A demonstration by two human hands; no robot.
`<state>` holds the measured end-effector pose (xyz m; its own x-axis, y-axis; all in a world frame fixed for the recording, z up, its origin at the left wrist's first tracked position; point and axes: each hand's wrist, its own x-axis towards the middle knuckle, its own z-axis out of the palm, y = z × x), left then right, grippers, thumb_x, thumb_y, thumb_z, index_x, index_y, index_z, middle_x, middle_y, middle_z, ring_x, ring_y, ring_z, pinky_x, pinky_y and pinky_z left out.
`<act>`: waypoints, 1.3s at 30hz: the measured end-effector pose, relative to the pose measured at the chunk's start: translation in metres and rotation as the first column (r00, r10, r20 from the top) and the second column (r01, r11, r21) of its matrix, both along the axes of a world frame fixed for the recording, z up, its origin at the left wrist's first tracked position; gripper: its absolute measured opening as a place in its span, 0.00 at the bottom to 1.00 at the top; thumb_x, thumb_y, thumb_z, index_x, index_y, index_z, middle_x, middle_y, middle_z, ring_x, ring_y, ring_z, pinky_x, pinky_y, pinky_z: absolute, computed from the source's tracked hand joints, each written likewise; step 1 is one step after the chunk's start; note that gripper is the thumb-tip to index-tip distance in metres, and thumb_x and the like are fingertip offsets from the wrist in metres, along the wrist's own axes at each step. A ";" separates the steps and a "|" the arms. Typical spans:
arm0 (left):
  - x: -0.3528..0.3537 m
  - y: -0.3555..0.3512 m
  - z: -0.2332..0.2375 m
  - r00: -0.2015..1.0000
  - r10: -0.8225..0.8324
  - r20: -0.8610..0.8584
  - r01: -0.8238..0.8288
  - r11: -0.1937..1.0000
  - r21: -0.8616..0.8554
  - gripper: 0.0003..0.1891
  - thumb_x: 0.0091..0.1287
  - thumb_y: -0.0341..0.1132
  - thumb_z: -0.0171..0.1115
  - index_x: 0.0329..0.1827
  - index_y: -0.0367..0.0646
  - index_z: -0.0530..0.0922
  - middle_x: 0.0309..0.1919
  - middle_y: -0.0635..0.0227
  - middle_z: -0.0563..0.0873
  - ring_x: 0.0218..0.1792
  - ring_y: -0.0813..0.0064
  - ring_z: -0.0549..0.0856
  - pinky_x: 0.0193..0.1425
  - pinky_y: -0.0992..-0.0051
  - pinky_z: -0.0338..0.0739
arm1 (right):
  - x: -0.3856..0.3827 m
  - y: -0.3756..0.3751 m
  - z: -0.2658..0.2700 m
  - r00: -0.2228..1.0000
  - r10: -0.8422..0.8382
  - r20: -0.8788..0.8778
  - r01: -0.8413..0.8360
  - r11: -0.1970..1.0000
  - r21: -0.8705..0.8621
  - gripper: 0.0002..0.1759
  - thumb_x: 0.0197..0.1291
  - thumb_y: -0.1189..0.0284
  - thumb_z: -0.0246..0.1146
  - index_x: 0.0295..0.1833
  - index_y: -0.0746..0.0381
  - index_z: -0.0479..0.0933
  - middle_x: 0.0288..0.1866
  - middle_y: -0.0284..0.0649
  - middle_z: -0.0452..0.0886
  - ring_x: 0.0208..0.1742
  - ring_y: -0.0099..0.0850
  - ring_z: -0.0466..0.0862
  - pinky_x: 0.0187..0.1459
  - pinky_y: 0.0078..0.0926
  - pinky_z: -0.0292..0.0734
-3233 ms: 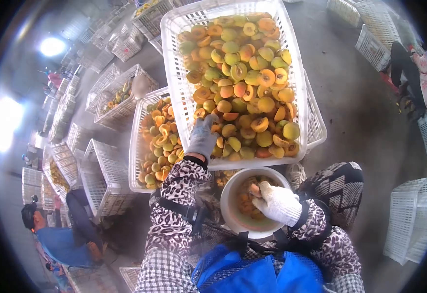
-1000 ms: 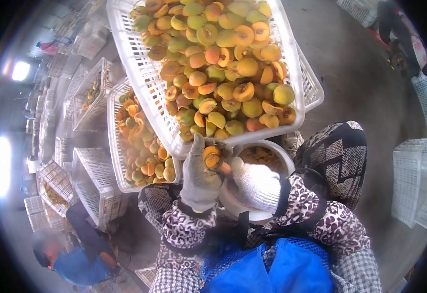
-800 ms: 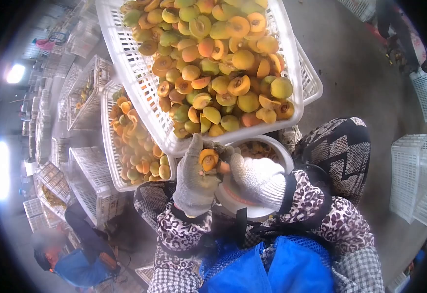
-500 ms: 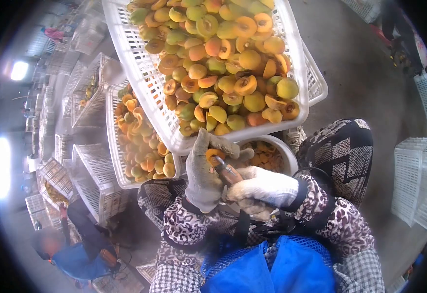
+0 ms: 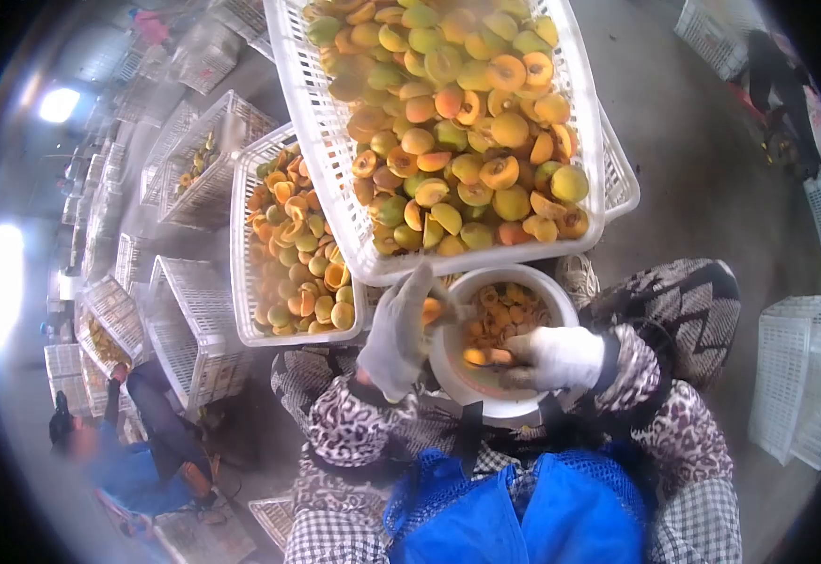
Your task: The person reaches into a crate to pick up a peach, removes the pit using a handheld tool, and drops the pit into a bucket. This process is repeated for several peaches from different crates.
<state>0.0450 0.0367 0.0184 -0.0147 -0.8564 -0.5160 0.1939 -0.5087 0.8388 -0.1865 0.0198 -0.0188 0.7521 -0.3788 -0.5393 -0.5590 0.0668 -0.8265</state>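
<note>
My left hand [image 5: 395, 331], in a pale grey glove, holds an apricot half [image 5: 432, 310] between fingers and thumb beside the bucket's left rim. My right hand [image 5: 561, 359], in a white glove, is closed round a short wooden-handled tool [image 5: 499, 356] over the white bucket [image 5: 562, 294]. An orange piece [image 5: 473, 357] shows at the tool's tip, which is otherwise hidden. Inside the bucket lie apricot pits with orange flesh [image 5: 501, 308]. Right above both hands stands a large white crate [image 5: 335, 226] heaped with halved apricots [image 5: 448, 141].
A second white crate [image 5: 243, 310] of hollowed apricot halves stands to the left. Stacked white crates [image 5: 189, 329] fill the far left, where a person in blue [image 5: 147, 470] sits. More crates [image 5: 796, 376] stand on the right, with another person [image 5: 786, 103] at upper right.
My right hand has moved right and away from the left hand, bringing the tool over the bucket. The left hand stays near its place, still holding the apricot half. The view has shifted slightly.
</note>
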 end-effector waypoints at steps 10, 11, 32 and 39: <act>0.043 -0.077 0.001 0.173 0.289 0.942 0.741 0.591 -0.318 0.19 0.56 0.25 0.63 0.52 0.44 0.78 0.49 0.61 0.82 0.52 0.62 0.79 0.57 0.67 0.74 | -0.023 0.000 -0.040 0.971 -0.174 -0.162 0.029 0.764 -0.645 0.21 0.56 0.57 0.62 0.43 0.65 0.74 0.28 0.51 0.81 0.30 0.50 0.84 0.31 0.44 0.79; 0.022 -0.090 -0.019 0.048 0.315 0.948 0.830 0.515 -0.213 0.19 0.57 0.26 0.62 0.53 0.45 0.78 0.49 0.62 0.82 0.52 0.61 0.80 0.58 0.66 0.73 | -0.022 0.001 -0.032 0.970 -0.183 -0.159 0.037 0.760 -0.648 0.21 0.56 0.57 0.62 0.43 0.65 0.74 0.28 0.51 0.81 0.30 0.50 0.84 0.31 0.44 0.79; -0.017 -0.044 0.011 0.755 0.098 -0.648 -0.233 0.964 -0.126 0.19 0.74 0.46 0.50 0.52 0.36 0.71 0.41 0.56 0.81 0.42 0.63 0.85 0.45 0.65 0.84 | 0.038 -0.005 0.041 0.901 -0.339 0.271 0.426 0.811 -0.401 0.24 0.58 0.62 0.62 0.56 0.65 0.72 0.37 0.52 0.83 0.35 0.48 0.85 0.38 0.38 0.81; -0.012 -0.031 0.010 0.995 0.072 0.063 -0.046 0.937 -0.347 0.18 0.76 0.43 0.47 0.52 0.34 0.70 0.42 0.59 0.81 0.41 0.70 0.84 0.43 0.71 0.83 | 0.054 -0.012 0.047 0.933 -0.315 0.174 0.341 0.620 -0.706 0.21 0.57 0.65 0.63 0.51 0.67 0.69 0.26 0.50 0.80 0.27 0.45 0.83 0.28 0.38 0.78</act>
